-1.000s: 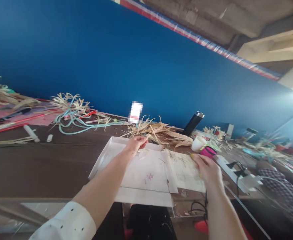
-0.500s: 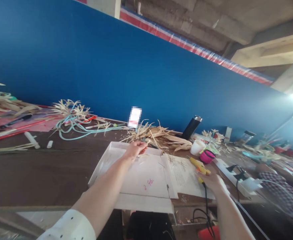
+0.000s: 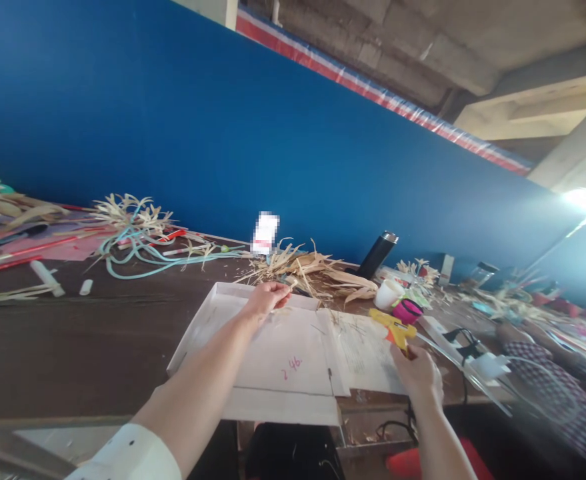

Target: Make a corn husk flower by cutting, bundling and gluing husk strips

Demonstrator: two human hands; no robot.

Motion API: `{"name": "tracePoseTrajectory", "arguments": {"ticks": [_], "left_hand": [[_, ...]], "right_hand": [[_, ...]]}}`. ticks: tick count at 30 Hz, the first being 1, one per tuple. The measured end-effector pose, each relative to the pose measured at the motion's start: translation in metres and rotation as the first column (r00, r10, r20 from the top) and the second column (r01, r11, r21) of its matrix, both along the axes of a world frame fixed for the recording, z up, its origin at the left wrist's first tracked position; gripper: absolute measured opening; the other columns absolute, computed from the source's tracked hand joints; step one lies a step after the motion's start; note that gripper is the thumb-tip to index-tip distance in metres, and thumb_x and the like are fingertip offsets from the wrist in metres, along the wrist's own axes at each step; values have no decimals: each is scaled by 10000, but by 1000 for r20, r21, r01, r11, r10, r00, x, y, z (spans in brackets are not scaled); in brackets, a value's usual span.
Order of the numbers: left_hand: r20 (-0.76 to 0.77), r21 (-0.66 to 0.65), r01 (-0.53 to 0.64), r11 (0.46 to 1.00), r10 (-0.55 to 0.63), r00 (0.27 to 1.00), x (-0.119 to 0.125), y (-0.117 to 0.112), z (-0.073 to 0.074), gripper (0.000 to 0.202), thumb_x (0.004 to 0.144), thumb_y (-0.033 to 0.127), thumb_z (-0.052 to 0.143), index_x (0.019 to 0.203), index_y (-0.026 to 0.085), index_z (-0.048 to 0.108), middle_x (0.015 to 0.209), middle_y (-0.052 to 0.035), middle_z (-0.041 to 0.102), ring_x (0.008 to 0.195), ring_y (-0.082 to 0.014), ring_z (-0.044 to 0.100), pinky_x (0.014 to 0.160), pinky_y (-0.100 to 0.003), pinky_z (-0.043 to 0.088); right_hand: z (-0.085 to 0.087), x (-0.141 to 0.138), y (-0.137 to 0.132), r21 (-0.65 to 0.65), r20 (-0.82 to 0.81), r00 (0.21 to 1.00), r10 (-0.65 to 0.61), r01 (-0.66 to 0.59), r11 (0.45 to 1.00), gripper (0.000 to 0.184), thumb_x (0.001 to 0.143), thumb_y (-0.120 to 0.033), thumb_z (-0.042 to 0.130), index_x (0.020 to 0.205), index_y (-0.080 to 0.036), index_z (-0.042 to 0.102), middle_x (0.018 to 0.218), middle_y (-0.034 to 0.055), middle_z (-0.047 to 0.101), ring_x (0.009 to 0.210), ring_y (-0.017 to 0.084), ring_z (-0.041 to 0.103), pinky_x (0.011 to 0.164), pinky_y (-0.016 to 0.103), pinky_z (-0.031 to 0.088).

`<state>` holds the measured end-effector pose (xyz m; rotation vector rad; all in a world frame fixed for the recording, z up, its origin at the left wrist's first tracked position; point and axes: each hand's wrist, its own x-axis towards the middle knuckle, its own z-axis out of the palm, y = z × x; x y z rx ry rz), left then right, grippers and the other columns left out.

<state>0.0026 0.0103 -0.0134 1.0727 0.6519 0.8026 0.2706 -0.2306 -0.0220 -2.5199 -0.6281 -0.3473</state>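
Note:
My left hand (image 3: 269, 299) hovers over the far edge of a shallow white cardboard box (image 3: 267, 363), its fingers pinched on a small pale piece (image 3: 291, 283) that looks like dried husk. On the right, my right hand (image 3: 417, 370) is wrapped around the handle of a yellow glue gun (image 3: 391, 325), whose nozzle points left. A clear stick runs back from the gun toward the lower right. Beneath the gun lies a printed paper sheet (image 3: 365, 353), partly under the box. A heap of dried corn husks (image 3: 317, 267) lies just beyond the box.
Behind the gun stand a white cup (image 3: 389, 294) and a pink round container (image 3: 407, 311). A black flask (image 3: 379, 255) leans near the blue wall. A power strip (image 3: 443, 337) lies at right, near another person's checkered sleeve (image 3: 547, 373). Pale blue cord (image 3: 123, 257) lies coiled at left.
My right hand has taken the glue gun by its handle and raised it from the table. My left hand keeps its pinch over the box. The view has shifted slightly right.

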Motion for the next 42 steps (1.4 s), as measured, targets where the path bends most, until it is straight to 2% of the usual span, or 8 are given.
{"name": "tracePoseTrajectory", "arguments": {"ticks": [5, 9, 17, 24, 29, 32, 36, 42], "left_hand": [[-4, 7, -2, 1000, 2, 1000, 2, 3, -4, 407, 512, 421, 760, 749, 114, 639, 708, -42, 638, 565, -73, 537, 593, -224, 461], [-18, 6, 0, 1000, 0, 1000, 0, 0, 1, 396, 515, 408, 760, 742, 110, 632, 697, -42, 636, 570, -73, 535, 596, -223, 451], [-16, 19, 7, 1000, -7, 1000, -2, -3, 4, 385, 535, 407, 748, 741, 103, 634, 667, -39, 624, 556, -72, 527, 577, -221, 435], [-5, -3, 10, 1000, -10, 1000, -2, -3, 5, 392, 520, 405, 756, 738, 103, 635, 667, -36, 624, 561, -72, 530, 591, -222, 440], [11, 17, 24, 1000, -24, 1000, -2, -2, 3, 391, 530, 411, 752, 752, 108, 642, 689, -46, 631, 579, -82, 541, 597, -227, 443], [11, 20, 29, 999, -29, 1000, -2, -2, 3, 381, 534, 406, 753, 744, 109, 642, 689, -47, 631, 572, -79, 538, 594, -225, 443], [-2, 22, 28, 999, -27, 1000, -3, -3, 5, 371, 547, 404, 748, 747, 109, 643, 697, -50, 632, 569, -77, 535, 593, -223, 445], [6, 11, 24, 1000, -24, 1000, -4, -3, 7, 348, 556, 390, 745, 733, 109, 637, 704, -52, 630, 601, -87, 545, 606, -226, 450]], "right_hand": [[10, -26, 6, 144, 99, 995, 31, -45, 988, 409, 646, -520, 524, 865, -187, 619, 762, 76, 601, 739, 246, 531, 639, 338, 385], [13, -43, 12, 269, 131, 988, 85, -118, 956, 427, 645, -493, 557, 905, -156, 594, 814, 72, 583, 741, 225, 514, 689, 334, 388], [14, -74, 13, 329, 276, 930, 244, -330, 885, 380, 692, -457, 573, 954, -182, 576, 891, 52, 528, 732, 184, 515, 700, 302, 410], [20, -99, 16, 410, 261, 896, 358, -439, 800, 324, 694, -434, 599, 897, -195, 517, 849, 36, 536, 699, 166, 528, 650, 278, 431], [21, -113, 13, 426, 62, 907, 418, -402, 810, 359, 700, -424, 617, 963, -205, 508, 780, 22, 611, 644, 160, 573, 612, 253, 439], [26, -123, 12, 396, 81, 900, 428, -423, 815, 386, 700, -425, 614, 1006, -208, 523, 802, 29, 633, 655, 162, 589, 620, 244, 447], [33, -131, 14, 349, 160, 908, 387, -419, 838, 363, 690, -435, 604, 959, -196, 563, 809, 44, 647, 702, 182, 602, 651, 249, 446], [36, -130, 16, 307, 54, 922, 384, -381, 872, 381, 695, -462, 594, 969, -197, 581, 852, 52, 658, 757, 214, 607, 656, 274, 443]]}}
